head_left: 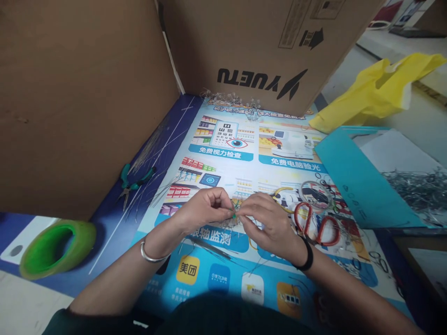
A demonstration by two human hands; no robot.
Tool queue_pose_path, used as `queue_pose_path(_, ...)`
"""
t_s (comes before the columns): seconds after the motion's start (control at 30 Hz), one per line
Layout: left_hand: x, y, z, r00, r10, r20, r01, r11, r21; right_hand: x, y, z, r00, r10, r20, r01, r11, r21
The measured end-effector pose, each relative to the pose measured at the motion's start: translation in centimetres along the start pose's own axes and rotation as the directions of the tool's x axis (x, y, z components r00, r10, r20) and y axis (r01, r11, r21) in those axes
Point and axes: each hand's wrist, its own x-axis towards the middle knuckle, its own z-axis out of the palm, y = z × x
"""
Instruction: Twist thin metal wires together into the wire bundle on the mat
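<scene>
Both hands meet over the printed poster, fingertips almost touching. With thumb and forefinger, my left hand point(206, 207) pinches a small wire piece with a green part point(234, 215). From the other side my right hand point(268, 223) has its thumb and fingers closed on the same wire piece. Thin wire ends spread out around and below the fingertips, and the exact shape of the piece is partly hidden by the fingers. Just below my left hand, several dark straight wires point(213, 249) lie in a bundle on the poster.
Red-handled scissors point(328, 230) and a clear tape roll point(316, 195) lie at right. A turquoise box point(370, 190) holds many wire pieces. Pliers point(128, 184) and a green-cored tape roll point(84, 237) are at left. Cardboard walls point(251, 42) stand behind, with wire pieces point(232, 99) at their foot.
</scene>
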Motion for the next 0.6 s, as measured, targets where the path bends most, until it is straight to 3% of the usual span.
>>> queue_pose_path(0.17, -0.26, 0.03, 0.32, 0.979, 0.201, -0.03, -0.186, 0.945, 0.271, -0.08, 0.35, 0.05, 1.0, 0.003, -0.029, -0.003, 1.0, -0.003)
queue_pose_path(0.37, -0.41, -0.46, 0.71, 0.92, 0.391, 0.004, -0.357, 0.834, 0.42, -0.55, 0.71, 0.51, 0.998, 0.031, -0.052, -0.035, 0.996, -0.083)
queue_pose_path(0.5, -0.28, -0.52, 0.93, 0.789, 0.609, 0.076, -0.535, 0.623, 0.571, -0.51, 0.75, 0.59, 0.996, 0.044, -0.077, -0.051, 0.995, -0.089)
queue_pose_path(0.6, -0.22, -0.49, 0.95, 0.687, 0.709, 0.159, -0.625, 0.465, 0.627, -0.41, 0.87, 0.51, 0.997, 0.071, -0.016, -0.072, 0.994, -0.087)
